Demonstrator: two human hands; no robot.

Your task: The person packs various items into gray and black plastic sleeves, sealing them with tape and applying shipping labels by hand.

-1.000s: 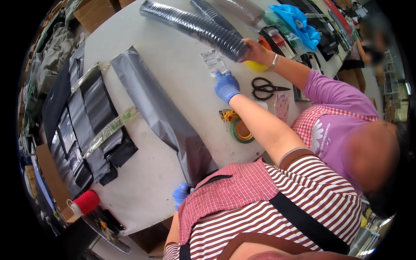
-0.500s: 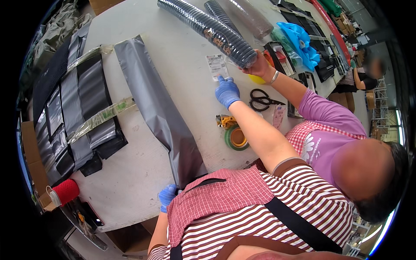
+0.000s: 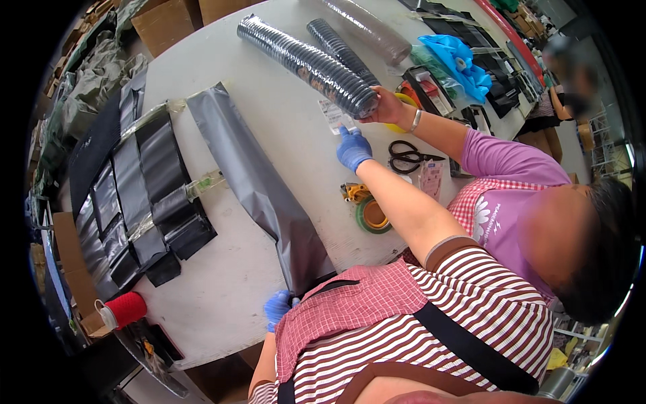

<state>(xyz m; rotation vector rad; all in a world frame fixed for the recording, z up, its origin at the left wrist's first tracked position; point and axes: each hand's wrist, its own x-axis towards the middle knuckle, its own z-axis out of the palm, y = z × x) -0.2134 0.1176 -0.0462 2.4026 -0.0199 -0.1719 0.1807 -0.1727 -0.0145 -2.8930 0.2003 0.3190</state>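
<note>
In the head view, a long grey plastic bag [image 3: 252, 178] lies aslant on the white table [image 3: 222, 289], running from the far left part to the near edge. Its surface is smooth, with a soft sheen. A lengthwise fold follows the body; creases gather toward the near end, which is wider and shows a dark patch beside the apron. The far end is narrower and nearly straight-cut.

The left hand [image 3: 276, 308], in a blue glove, is at the bag's near end, at the table's near edge. Its fingers are bent; their grip is partly hidden and cannot be determined.

The right hand [image 3: 354, 149], gloved likewise, reaches toward the table's right part. Its fingertips touch the near edge of a white rectangular label [image 3: 332, 116] with dark print. Pinching or pressing cannot be distinguished.

Just beyond, a co-worker's hand [image 3: 383, 106] grasps the near end of a dark ribbed tube [image 3: 306, 64] in clear, shiny wrap. Black scissors [image 3: 418, 157] and a tape roll [image 3: 363, 217] lie near the right forearm.
</note>
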